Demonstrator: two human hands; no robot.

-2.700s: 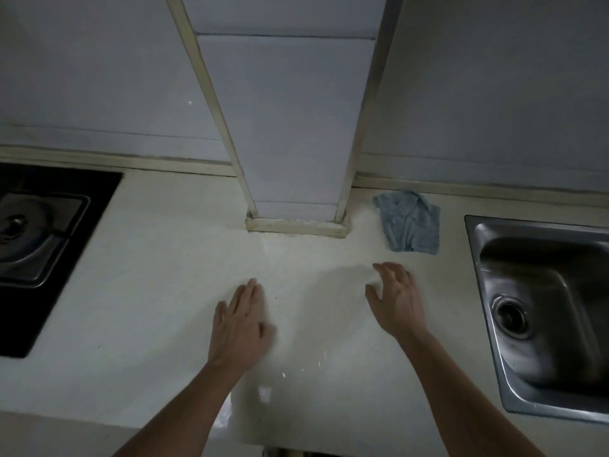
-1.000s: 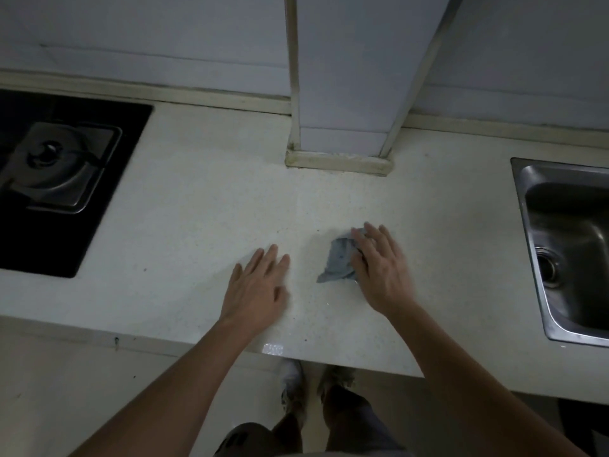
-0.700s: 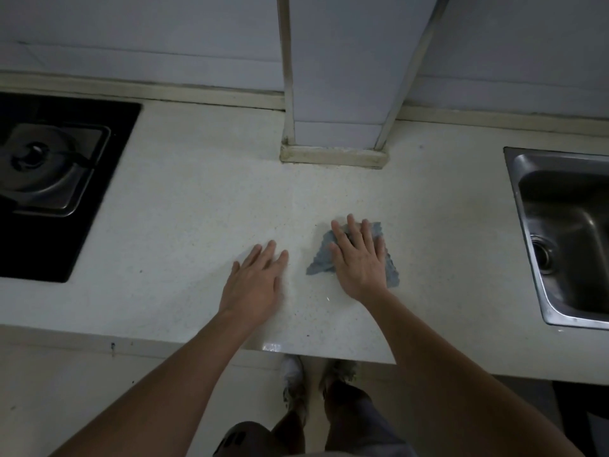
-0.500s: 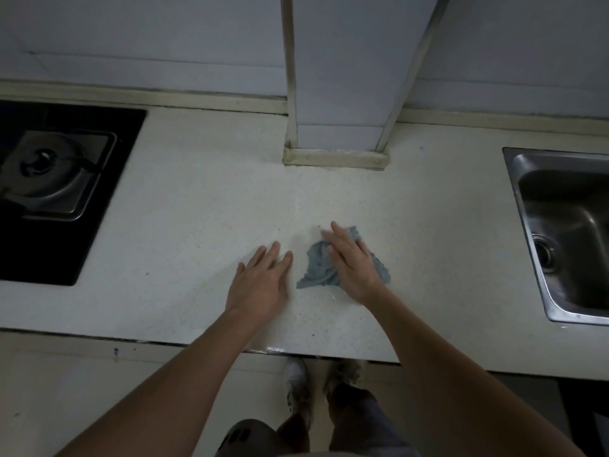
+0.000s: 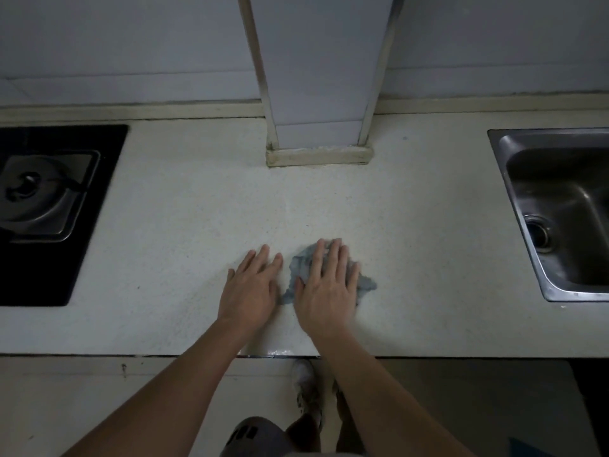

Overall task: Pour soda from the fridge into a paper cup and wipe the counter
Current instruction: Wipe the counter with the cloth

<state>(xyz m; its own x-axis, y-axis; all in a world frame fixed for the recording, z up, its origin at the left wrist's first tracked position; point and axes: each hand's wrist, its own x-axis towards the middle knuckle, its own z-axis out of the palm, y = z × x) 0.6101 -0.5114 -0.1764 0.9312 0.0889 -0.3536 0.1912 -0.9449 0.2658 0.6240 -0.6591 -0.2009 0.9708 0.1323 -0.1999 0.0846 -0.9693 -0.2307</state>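
The right hand (image 5: 326, 285) presses flat, fingers straight, on a blue-grey cloth (image 5: 301, 263); the left hand (image 5: 252, 286) rests flat on the tabletop (image 5: 184, 209).

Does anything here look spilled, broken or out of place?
Nothing much. The cloth lies crumpled under the flat right hand on the counter, which suits wiping. One small glossy patch at the counter's front edge may be a wet spot; I cannot tell. The pillar's base looks grimy.
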